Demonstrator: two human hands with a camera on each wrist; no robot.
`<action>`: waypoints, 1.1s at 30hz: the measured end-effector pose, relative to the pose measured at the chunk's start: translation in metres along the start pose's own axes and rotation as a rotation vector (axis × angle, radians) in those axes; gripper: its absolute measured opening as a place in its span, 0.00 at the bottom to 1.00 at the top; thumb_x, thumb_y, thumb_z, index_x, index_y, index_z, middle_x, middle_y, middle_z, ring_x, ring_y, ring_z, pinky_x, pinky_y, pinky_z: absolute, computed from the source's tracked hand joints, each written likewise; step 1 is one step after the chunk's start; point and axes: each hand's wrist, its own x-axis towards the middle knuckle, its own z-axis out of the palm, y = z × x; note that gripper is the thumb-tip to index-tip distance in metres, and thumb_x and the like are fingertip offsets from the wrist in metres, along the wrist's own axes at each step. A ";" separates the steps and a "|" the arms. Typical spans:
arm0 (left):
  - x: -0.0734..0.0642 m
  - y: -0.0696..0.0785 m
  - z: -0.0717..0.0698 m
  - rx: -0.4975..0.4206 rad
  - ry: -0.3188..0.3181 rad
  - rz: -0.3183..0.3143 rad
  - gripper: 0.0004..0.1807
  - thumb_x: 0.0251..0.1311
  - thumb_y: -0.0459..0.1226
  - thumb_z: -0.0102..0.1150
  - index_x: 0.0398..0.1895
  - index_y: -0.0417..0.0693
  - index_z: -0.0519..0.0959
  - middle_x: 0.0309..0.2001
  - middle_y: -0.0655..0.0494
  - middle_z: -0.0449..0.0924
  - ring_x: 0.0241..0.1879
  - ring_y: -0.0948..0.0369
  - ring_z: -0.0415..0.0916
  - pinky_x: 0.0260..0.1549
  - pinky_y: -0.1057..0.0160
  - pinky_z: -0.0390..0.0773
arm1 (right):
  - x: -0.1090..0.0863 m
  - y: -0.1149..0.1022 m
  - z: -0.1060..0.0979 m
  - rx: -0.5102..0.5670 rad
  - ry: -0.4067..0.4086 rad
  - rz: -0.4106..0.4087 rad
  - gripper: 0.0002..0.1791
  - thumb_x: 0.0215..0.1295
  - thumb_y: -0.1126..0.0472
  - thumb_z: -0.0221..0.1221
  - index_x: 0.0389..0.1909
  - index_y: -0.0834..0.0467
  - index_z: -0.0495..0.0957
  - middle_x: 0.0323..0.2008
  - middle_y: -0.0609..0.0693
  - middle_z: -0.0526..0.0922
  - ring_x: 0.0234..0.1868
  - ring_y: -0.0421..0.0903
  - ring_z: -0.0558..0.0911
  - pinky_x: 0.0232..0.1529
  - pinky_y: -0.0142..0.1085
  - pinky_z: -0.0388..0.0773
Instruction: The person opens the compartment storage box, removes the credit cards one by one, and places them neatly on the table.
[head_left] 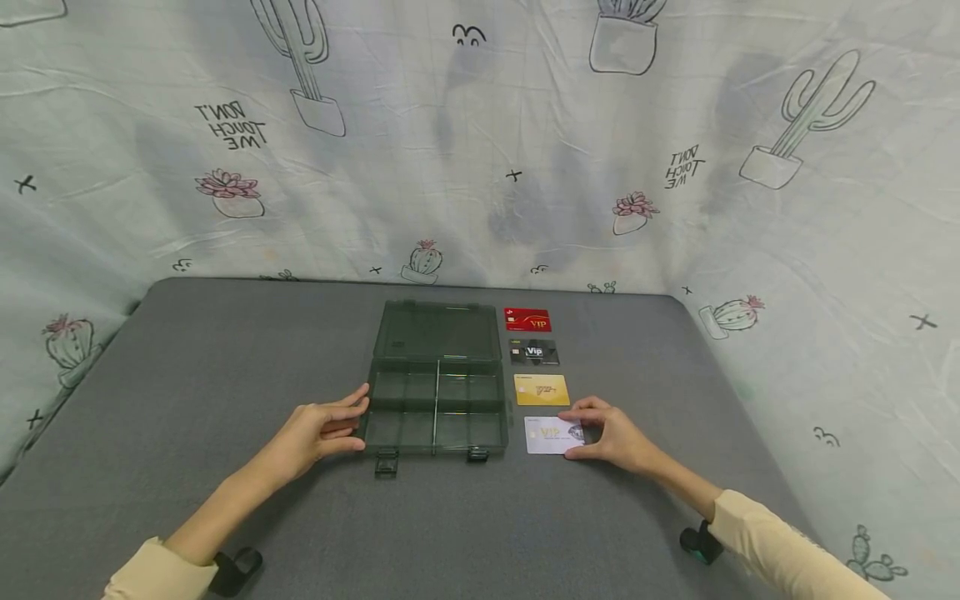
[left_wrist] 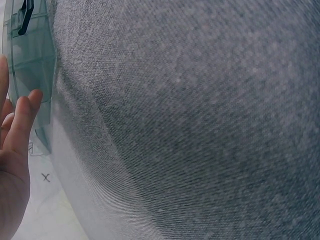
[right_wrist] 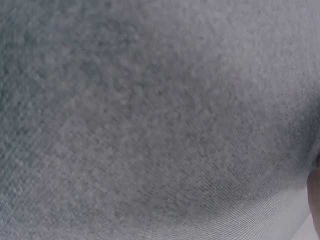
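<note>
A dark green see-through plastic organizer box (head_left: 435, 379) lies open on the table, its lid (head_left: 437, 331) folded back. Against its left side rests my left hand (head_left: 318, 429), fingers mostly straight, thumb near the front left corner. In the left wrist view, that hand (left_wrist: 15, 135) is beside the box wall (left_wrist: 32, 55). My right hand (head_left: 611, 435) holds the right end of a white VIP card (head_left: 546, 436) between thumb and fingers; the card lies flat. Only a sliver of this hand (right_wrist: 314, 197) shows in the right wrist view, where the card is out of sight.
Behind the white card, a yellow card (head_left: 542, 390), a black VIP card (head_left: 534, 352) and a red VIP card (head_left: 527, 319) lie in a column right of the box. Two latches hang at the box's front. Grey cloth covers the table (head_left: 450, 533); a cactus-print curtain (head_left: 480, 125) stands behind.
</note>
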 end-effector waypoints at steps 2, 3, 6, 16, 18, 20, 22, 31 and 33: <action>0.001 0.000 0.000 -0.001 -0.003 -0.005 0.36 0.52 0.31 0.67 0.62 0.23 0.65 0.68 0.33 0.55 0.56 0.41 0.72 0.49 0.61 0.79 | 0.000 0.002 0.000 -0.005 0.000 -0.002 0.29 0.43 0.56 0.77 0.50 0.57 0.83 0.46 0.46 0.76 0.49 0.45 0.73 0.50 0.34 0.73; 0.001 0.000 0.000 -0.003 -0.004 -0.007 0.36 0.52 0.30 0.67 0.62 0.23 0.65 0.68 0.33 0.55 0.56 0.41 0.72 0.49 0.60 0.79 | 0.001 0.002 0.000 -0.005 0.000 0.000 0.29 0.43 0.56 0.77 0.50 0.57 0.83 0.46 0.45 0.76 0.48 0.45 0.74 0.50 0.33 0.73; 0.001 0.001 0.000 -0.010 -0.007 -0.012 0.36 0.52 0.30 0.67 0.62 0.23 0.65 0.68 0.33 0.55 0.56 0.41 0.72 0.49 0.60 0.79 | 0.001 0.002 0.000 -0.007 0.007 0.000 0.29 0.42 0.54 0.77 0.50 0.57 0.84 0.45 0.44 0.77 0.47 0.44 0.74 0.48 0.33 0.73; 0.001 0.002 0.001 -0.006 -0.005 -0.005 0.35 0.52 0.30 0.67 0.62 0.22 0.65 0.68 0.32 0.55 0.55 0.41 0.72 0.49 0.60 0.79 | 0.002 0.002 0.003 0.023 0.040 -0.028 0.29 0.41 0.55 0.78 0.48 0.58 0.84 0.43 0.44 0.77 0.45 0.43 0.74 0.44 0.29 0.73; 0.001 0.003 0.001 -0.010 -0.005 -0.005 0.35 0.52 0.30 0.67 0.62 0.22 0.65 0.68 0.32 0.55 0.55 0.41 0.72 0.49 0.60 0.79 | 0.002 0.003 0.003 0.023 0.041 -0.035 0.29 0.40 0.56 0.78 0.48 0.58 0.84 0.42 0.44 0.77 0.45 0.43 0.74 0.44 0.29 0.73; 0.001 0.003 0.001 -0.015 -0.005 -0.005 0.35 0.53 0.30 0.67 0.62 0.22 0.65 0.68 0.32 0.55 0.55 0.40 0.72 0.49 0.60 0.79 | 0.002 0.003 0.003 0.020 0.042 -0.044 0.29 0.40 0.56 0.78 0.48 0.58 0.84 0.42 0.44 0.77 0.45 0.42 0.75 0.45 0.29 0.73; 0.000 0.003 0.001 -0.016 -0.005 -0.004 0.35 0.53 0.31 0.67 0.62 0.22 0.65 0.68 0.32 0.55 0.56 0.40 0.72 0.49 0.59 0.79 | 0.002 0.004 0.003 0.013 0.043 -0.053 0.30 0.40 0.56 0.78 0.48 0.58 0.84 0.42 0.44 0.77 0.45 0.42 0.75 0.45 0.30 0.73; 0.000 0.003 0.001 -0.015 -0.004 -0.014 0.35 0.53 0.31 0.67 0.62 0.22 0.65 0.68 0.33 0.55 0.56 0.40 0.71 0.50 0.60 0.79 | 0.003 0.003 0.002 -0.018 0.024 -0.063 0.30 0.42 0.54 0.77 0.50 0.58 0.83 0.47 0.46 0.77 0.49 0.44 0.75 0.51 0.35 0.75; 0.000 0.003 0.001 -0.017 -0.005 -0.010 0.35 0.54 0.31 0.67 0.62 0.22 0.65 0.68 0.32 0.55 0.56 0.40 0.71 0.50 0.59 0.78 | 0.003 0.003 0.002 -0.019 0.018 -0.059 0.30 0.42 0.55 0.77 0.50 0.58 0.83 0.47 0.47 0.78 0.49 0.44 0.75 0.52 0.36 0.75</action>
